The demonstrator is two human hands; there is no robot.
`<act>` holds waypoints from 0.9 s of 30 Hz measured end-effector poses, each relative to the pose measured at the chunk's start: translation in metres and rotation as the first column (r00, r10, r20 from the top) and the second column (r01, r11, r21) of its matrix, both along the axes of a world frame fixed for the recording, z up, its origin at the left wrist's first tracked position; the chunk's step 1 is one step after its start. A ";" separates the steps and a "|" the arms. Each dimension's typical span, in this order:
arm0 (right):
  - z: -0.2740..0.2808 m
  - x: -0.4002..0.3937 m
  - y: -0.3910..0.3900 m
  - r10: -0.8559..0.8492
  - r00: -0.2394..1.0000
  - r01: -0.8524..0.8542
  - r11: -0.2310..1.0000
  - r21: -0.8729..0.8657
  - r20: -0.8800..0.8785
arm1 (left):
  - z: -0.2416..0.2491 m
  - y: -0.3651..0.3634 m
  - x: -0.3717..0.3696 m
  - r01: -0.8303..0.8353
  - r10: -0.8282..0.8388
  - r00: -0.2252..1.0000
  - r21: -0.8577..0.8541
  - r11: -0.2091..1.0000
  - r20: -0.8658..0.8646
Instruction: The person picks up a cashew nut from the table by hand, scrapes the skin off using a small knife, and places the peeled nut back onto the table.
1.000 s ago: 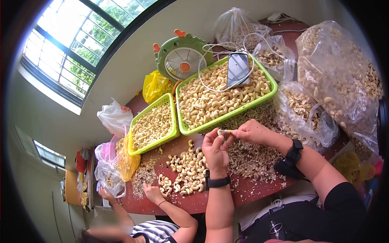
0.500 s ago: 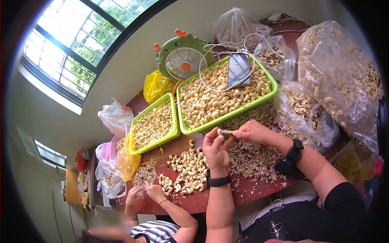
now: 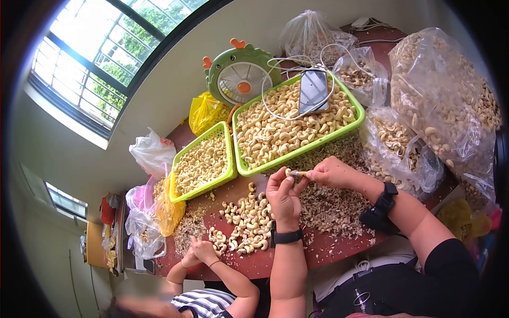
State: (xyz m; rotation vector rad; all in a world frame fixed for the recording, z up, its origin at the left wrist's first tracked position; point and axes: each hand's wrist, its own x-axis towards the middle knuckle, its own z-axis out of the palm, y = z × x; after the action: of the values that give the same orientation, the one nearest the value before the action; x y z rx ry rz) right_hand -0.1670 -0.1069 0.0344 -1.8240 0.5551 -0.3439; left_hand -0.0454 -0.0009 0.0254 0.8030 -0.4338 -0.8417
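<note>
Table (image 3: 323,258): red top, ctr frame; curved near edge at lower ctr, red strip showing along it.
Lg bag (image 3: 440,95): see-through plastic, bulging, far R; walls off R side.
Lg basket (image 3: 305,148): green, upper ctr, full of nuts (image 3: 286,130); lower rim slants up to R.
Sm basket (image 3: 204,187): green, L of lg one, rims nearly touching.
Husk heap (image 3: 334,209): ctr, below lg basket.
Nut pile (image 3: 253,225): loose, lower ctr; red gap betw. it & sm basket.
L hand (image 3: 284,199): ctr, R of pile, just below lg basket rim; thumb + fingertips pinching held nut (image 3: 288,171).
R hand (image 3: 330,172): above husk heap in frame; thumb + index pinching tool (image 3: 300,173).
Co-worker's hands (image 3: 199,250): lower L of ctr, together near edge; grip can't tell.
Tool: slim, betw. L & R hands, points L.
Held nut: pale, at tool tip; contact too small to tell.
</note>
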 end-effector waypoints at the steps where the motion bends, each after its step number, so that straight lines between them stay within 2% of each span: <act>1: -0.003 0.001 -0.002 0.010 1.000 -0.010 1.000 -0.006 -0.014 | -0.001 0.000 0.000 0.004 -0.004 1.000 -0.008 1.000 0.003; 6: -0.003 0.001 -0.002 0.018 0.999 -0.018 1.000 0.002 -0.035 | 0.001 0.000 -0.002 0.023 -0.024 0.999 -0.033 0.999 -0.028; 8: -0.002 0.001 0.000 -0.027 0.999 0.026 0.997 0.073 0.022 | 0.001 -0.001 -0.003 0.037 -0.038 0.999 -0.045 0.998 -0.030; 13: -0.004 0.001 -0.002 -0.004 1.000 0.006 0.998 0.061 -0.020 | 0.001 -0.001 -0.002 0.021 -0.024 0.996 -0.037 0.999 -0.080; 27: -0.001 0.002 -0.001 0.028 0.998 -0.027 0.999 0.019 -0.053 | -0.004 0.001 0.002 0.040 -0.042 0.998 -0.062 0.997 -0.045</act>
State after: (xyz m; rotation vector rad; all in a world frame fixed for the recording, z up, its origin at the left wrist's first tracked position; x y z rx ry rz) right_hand -0.1654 -0.1076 0.0334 -1.8253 0.5680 -0.2719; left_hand -0.0430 0.0001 0.0212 0.7193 -0.4342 -0.8795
